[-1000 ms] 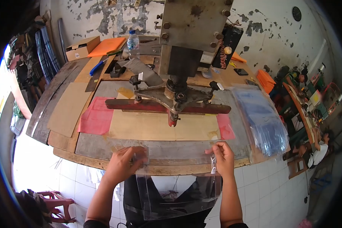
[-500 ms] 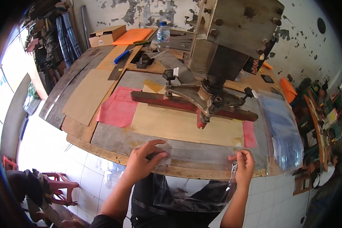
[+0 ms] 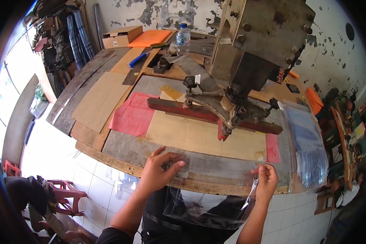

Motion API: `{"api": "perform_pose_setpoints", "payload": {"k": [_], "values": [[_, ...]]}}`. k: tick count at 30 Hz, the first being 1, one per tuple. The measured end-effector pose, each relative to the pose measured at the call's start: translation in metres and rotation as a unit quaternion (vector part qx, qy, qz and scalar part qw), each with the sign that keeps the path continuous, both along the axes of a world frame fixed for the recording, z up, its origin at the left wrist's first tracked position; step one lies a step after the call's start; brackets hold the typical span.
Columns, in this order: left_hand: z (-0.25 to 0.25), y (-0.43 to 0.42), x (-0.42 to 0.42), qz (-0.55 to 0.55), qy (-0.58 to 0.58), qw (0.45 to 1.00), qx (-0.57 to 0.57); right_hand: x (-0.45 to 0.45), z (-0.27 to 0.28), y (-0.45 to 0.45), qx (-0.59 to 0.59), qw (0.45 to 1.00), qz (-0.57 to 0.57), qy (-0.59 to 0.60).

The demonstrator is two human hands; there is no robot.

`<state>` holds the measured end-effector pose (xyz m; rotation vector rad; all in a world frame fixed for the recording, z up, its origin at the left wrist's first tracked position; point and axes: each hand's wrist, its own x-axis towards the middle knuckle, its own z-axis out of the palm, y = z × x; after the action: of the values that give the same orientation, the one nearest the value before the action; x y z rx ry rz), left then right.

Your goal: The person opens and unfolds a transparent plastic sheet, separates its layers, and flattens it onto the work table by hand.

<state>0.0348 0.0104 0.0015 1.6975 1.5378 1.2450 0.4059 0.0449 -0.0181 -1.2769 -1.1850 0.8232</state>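
A clear plastic sheet (image 3: 207, 207) spans between my two hands, its lower part hanging over the table's front edge before my dark clothes. My left hand (image 3: 159, 168) is curled at the sheet's left end, thumb and index finger close together on the film. At the right end, my right hand (image 3: 266, 181) pinches the bunched edge between thumb and fingers. Just beyond them, a beige board (image 3: 203, 142) lies on a grey plate (image 3: 122, 144), with pink sheets (image 3: 132, 116) showing at its two ends. Over the board stands a press head with a red bar (image 3: 179, 110).
A stack of clear bluish plastic (image 3: 311, 146) lies at the table's right edge. Behind are a water bottle (image 3: 183, 38), a blue-handled cutter (image 3: 137, 60), a cardboard box (image 3: 122, 36) and orange sheets (image 3: 150, 38). A red stool (image 3: 67, 195) stands at lower left; people sit far right.
The whole view has shifted slightly, so the table and press appear farther right and a little lower. Both hands keep their places on the plastic sheet, which hangs much as before.
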Motion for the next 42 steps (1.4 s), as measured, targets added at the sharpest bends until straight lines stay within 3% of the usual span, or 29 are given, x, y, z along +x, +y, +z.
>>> {"api": "perform_pose_setpoints", "payload": {"k": [19,24,33,36,42], "values": [[-0.008,0.005,-0.005,-0.012,-0.008,0.999,-0.032,0.0,0.003,-0.001,0.008,0.999,0.0,-0.031],[-0.01,0.004,-0.004,-0.003,-0.083,0.993,-0.081,0.001,0.006,-0.002,0.009,0.999,0.012,-0.039],[-0.006,0.002,0.0,0.023,0.01,1.0,-0.002,0.004,0.004,-0.002,0.014,0.999,0.02,-0.029],[-0.01,0.002,-0.003,0.009,-0.047,0.998,-0.039,0.008,0.001,-0.003,0.014,0.999,0.025,-0.027],[0.005,0.0,-0.001,0.011,-0.019,0.998,-0.05,0.006,0.008,-0.005,0.022,0.999,0.027,-0.014]]}}
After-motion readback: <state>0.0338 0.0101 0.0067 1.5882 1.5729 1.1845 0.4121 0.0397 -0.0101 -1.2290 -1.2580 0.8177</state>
